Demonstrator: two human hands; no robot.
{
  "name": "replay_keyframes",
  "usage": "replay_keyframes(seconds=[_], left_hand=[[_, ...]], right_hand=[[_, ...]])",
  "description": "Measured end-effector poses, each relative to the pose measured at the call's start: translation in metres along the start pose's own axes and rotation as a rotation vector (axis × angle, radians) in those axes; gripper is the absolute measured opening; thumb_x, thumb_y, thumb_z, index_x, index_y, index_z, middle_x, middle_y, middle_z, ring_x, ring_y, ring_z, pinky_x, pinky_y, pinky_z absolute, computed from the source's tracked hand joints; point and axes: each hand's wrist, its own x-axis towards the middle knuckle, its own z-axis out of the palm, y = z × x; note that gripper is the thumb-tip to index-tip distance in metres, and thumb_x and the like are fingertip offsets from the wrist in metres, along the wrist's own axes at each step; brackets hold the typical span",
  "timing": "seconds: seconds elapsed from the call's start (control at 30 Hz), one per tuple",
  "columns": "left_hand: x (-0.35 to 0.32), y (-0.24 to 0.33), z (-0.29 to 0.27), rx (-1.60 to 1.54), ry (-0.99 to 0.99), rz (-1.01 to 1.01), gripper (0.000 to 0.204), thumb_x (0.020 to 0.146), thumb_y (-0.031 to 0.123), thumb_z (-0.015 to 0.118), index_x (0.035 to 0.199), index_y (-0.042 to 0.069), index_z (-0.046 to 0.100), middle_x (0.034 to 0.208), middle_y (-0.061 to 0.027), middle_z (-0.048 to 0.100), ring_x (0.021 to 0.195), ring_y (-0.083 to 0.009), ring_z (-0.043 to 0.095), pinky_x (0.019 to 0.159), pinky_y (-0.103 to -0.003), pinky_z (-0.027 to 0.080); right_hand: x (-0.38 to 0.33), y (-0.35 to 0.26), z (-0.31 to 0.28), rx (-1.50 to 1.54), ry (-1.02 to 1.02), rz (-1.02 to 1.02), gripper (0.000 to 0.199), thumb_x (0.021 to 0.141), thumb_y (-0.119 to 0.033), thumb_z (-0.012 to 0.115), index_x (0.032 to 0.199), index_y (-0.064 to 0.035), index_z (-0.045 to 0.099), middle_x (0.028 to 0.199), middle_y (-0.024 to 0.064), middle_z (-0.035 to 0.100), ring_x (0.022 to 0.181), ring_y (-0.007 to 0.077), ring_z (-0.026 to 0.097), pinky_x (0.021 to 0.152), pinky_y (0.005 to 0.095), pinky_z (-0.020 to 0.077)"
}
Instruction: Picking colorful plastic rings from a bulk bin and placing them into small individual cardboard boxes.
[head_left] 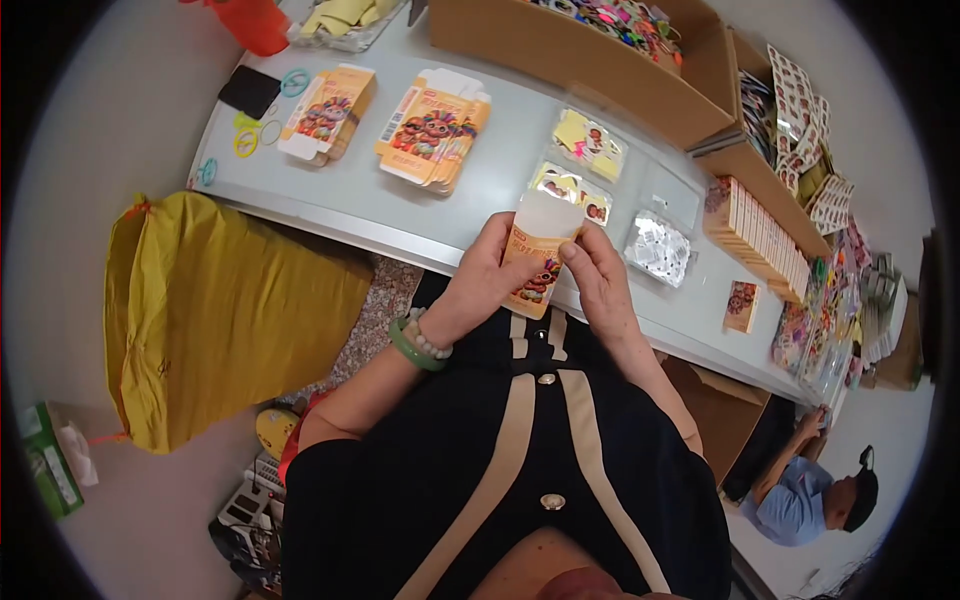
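Small orange carton (535, 262) held upright over the tabletop (500, 170) edge, left hand (490, 275) and right hand (600, 285) fingers closed around it. Top flap open. Could crease under too firm squeeze.

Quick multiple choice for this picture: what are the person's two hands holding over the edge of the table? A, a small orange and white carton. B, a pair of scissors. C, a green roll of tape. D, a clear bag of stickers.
A: the left hand and the right hand together grip a small orange and white carton by its sides, over the table's near edge.
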Motion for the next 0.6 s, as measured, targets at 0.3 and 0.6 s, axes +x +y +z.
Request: replay_keyframes(seconds=[0.3, 0.6], left_hand=[[-0.003, -0.002, -0.001, -0.059, -0.123, -0.099, 0.035, 0.094, 0.007, 0.051, 0.125, -0.006, 0.043, 0.114, -0.0109, 0.059, 0.101, -0.0124, 0.058, 0.087, -0.026, 0.048], [-0.007, -0.005, 0.002, 0.148, -0.06, -0.158, 0.038, 0.09, 0.005, 0.055, 0.126, -0.005, 0.045, 0.104, -0.0081, 0.063, 0.089, -0.0097, 0.06, 0.079, -0.024, 0.05]], right_hand=[[-0.01, 0.014, -0.009, 0.402, -0.018, 0.167, 0.047, 0.086, -0.001, 0.057, 0.13, 0.0009, 0.04, 0.115, 0.0093, 0.058, 0.103, 0.012, 0.055, 0.088, 0.0254, 0.0446], [-0.028, 0.039, -0.013, 0.394, 0.164, -0.022, 0.045, 0.084, 0.006, 0.058, 0.126, -0.0017, 0.044, 0.098, 0.0065, 0.06, 0.09, 0.0107, 0.059, 0.081, 0.0239, 0.0488]])
